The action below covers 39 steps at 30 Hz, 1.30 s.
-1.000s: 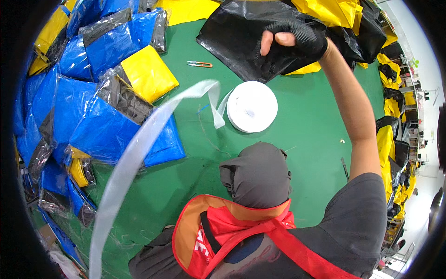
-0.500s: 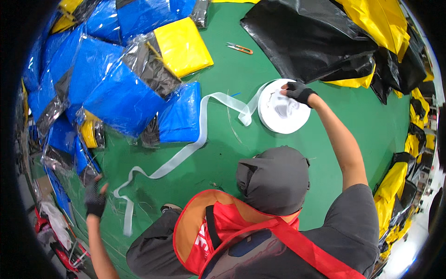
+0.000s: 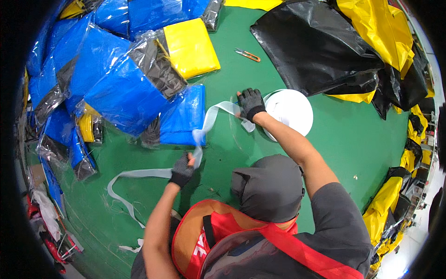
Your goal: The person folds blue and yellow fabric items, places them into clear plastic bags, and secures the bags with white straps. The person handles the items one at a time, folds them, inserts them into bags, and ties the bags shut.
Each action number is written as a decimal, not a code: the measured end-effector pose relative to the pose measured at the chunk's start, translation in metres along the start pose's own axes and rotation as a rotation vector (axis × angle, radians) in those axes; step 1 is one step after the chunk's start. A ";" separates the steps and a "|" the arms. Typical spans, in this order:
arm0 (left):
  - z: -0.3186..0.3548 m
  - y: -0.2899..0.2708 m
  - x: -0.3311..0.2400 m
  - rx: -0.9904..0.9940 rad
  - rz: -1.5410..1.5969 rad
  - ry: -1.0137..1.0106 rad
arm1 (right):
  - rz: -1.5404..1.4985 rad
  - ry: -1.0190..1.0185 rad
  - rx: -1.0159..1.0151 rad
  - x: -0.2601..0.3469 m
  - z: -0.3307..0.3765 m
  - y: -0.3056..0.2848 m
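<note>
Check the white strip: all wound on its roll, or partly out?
Partly out: the strip runs from the right hand, beside the roll, to the left hand and trails beyond over the green surface.

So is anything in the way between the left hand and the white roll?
Yes, the right hand sits just left of the white roll, and the right forearm hides some of its lower left edge, on the side facing the left hand.
</note>
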<state>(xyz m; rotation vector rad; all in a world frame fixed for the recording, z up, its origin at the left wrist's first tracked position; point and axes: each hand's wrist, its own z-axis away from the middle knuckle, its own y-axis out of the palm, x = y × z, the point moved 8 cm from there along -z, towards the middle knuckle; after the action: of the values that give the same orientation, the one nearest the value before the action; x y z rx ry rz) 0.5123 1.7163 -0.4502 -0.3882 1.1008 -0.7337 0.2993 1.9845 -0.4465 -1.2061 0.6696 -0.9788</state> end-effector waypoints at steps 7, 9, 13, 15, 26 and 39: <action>0.086 -0.158 -0.088 -0.030 0.655 -0.061 | -0.427 0.717 -0.684 -0.249 0.034 -0.118; 0.110 -0.228 -0.130 -0.188 0.692 0.062 | -0.644 0.477 -0.682 -0.227 0.051 -0.171; 0.174 -0.361 -0.116 -0.461 0.506 0.353 | -0.629 -0.306 -0.193 -0.051 0.073 -0.231; 0.177 -0.391 -0.134 -0.373 0.496 0.417 | -0.613 -0.427 -0.131 0.058 0.077 -0.233; 0.100 -0.202 -0.104 0.774 0.380 0.082 | -0.202 0.675 -0.624 -0.174 0.262 -0.350; -0.002 -0.366 0.221 -0.128 0.640 0.038 | -1.511 -0.007 -0.151 0.070 0.129 -0.472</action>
<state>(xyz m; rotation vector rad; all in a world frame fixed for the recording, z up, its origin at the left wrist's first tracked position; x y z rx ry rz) 0.4421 1.3017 -0.3703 -0.1111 1.2216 -0.1056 0.3190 1.9542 0.0466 -1.8303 -0.3540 -2.1462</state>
